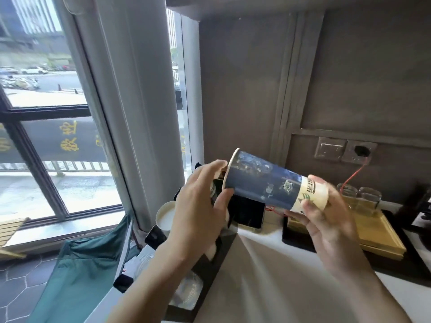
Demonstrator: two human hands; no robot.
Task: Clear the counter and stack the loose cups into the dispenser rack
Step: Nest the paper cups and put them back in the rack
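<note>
Head view: you hold a tall blue paper cup (263,180) on its side at the centre of the frame, above the white counter (268,264). Its cream base band carries a green leaf-like logo and dark print too small to read. The fingers of your right hand (331,217) are clamped on that base; your left hand (200,206) curls round the cup's rolled rim, thumb pressing the blue wall. The cup's side is matte, dotted with pale floral speckles. Below the left hand, a white cup (166,216) stands open-mouthed by a black rack (210,266). At right, two clear glasses (359,199) sit on a yellow wooden tray (382,236). Yellow characters mark a dark banner (65,138) outside the window.
</note>
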